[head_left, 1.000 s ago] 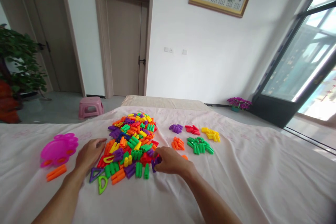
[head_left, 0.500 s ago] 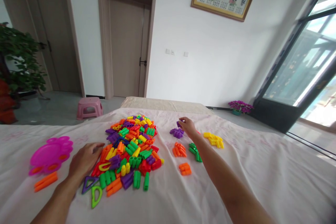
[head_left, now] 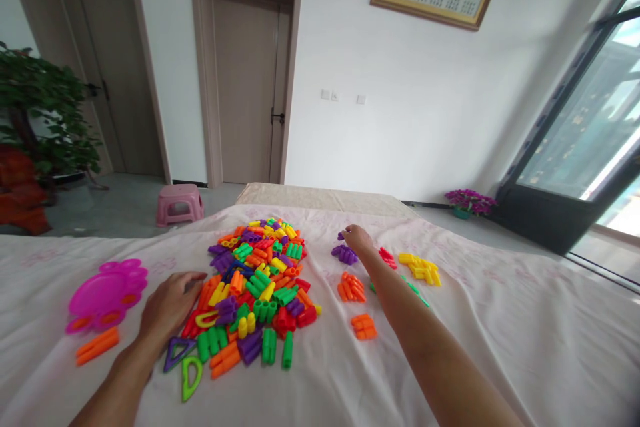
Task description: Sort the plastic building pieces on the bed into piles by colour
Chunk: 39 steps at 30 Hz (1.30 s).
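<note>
My right hand reaches far out, fingers closed on a purple tube block. Just below it lies a small purple cluster. Along the left side of a big mixed pile of plastic tube blocks rests my left hand, fingers loosely stretched and holding nothing visible. Near my left wrist are a purple triangle and a lime-green D-shaped piece. Orange blocks, red blocks and yellow blocks form separate groups. My right forearm partly hides green blocks.
A magenta paw-shaped tray and an orange block lie at the left on the pale tablecloth. Beyond the table stand a pink stool, a leafy plant and potted purple flowers.
The whole view has shifted slightly, moving the scene to the right. My right hand remains over the purple cluster with the purple block, and the red blocks show more. My left hand stays beside the pile.
</note>
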### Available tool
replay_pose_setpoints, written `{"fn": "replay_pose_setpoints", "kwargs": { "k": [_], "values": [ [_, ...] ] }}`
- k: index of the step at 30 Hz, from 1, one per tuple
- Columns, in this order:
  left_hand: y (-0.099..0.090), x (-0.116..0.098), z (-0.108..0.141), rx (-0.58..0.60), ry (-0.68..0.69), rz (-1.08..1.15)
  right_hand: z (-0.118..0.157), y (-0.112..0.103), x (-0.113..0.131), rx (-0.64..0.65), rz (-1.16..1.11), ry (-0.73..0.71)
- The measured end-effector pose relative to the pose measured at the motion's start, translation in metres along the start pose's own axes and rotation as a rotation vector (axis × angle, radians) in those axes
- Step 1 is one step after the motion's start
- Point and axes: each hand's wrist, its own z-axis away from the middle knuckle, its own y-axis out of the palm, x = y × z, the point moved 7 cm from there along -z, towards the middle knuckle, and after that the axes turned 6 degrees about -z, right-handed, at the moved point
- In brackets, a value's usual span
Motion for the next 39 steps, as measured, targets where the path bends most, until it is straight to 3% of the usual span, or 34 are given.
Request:
{"fn": "replay_pose_setpoints", "kwargs": {
  "k": [9,17,22,25,29,31,35,39],
  "values": [
    [-0.004,-0.003,0.000,-0.014,0.001,-0.016,0.000,0.010,0.003,0.045,0.169,-0.004],
    [-0.005,-0.005,0.002,0.013,-0.019,-0.028,0.007,0.000,0.008,0.011,0.267,-0.090],
    [-0.008,-0.008,0.003,0.011,-0.009,-0.037,0.020,-0.007,0.018,-0.011,0.214,-0.132],
    [-0.007,-0.006,0.002,-0.007,-0.008,-0.038,0.046,-0.003,0.037,0.036,0.100,-0.230],
    [-0.005,-0.004,0.002,-0.018,0.003,-0.042,0.114,0.021,0.073,0.379,-0.212,-0.458],
    [-0.004,-0.003,0.001,-0.014,0.003,-0.047,0.150,0.028,0.085,0.504,-0.222,-0.537],
    [-0.004,-0.003,0.001,-0.015,0.006,-0.047,0.193,0.030,0.097,0.505,-0.108,-0.677],
    [-0.004,-0.005,0.001,0.001,0.017,-0.047,0.205,0.033,0.104,0.427,-0.026,-0.778]
  ]
}}
